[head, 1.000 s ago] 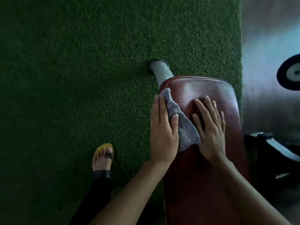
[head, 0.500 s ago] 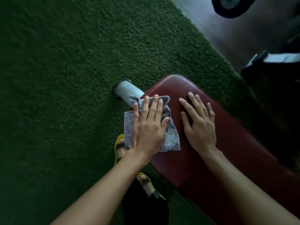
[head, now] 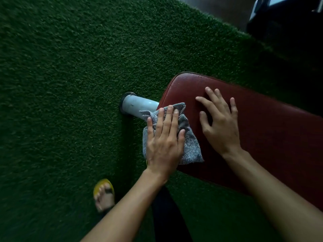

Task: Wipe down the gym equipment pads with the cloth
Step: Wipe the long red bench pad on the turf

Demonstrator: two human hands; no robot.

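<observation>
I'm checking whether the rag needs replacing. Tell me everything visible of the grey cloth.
The grey cloth looks like fuzzy terry, crumpled and loosely folded. It lies on the end of the red bench pad, one edge hanging over its side, a corner near the pale metal tube. The left hand presses flat on it; the right hand rests on the pad beside it.

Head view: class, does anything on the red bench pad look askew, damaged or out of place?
Nothing looks damaged or spilled. Only the grey cloth sits bunched under the left hand, overhanging the edge of the red pad, beside the grey leg tube.
</observation>
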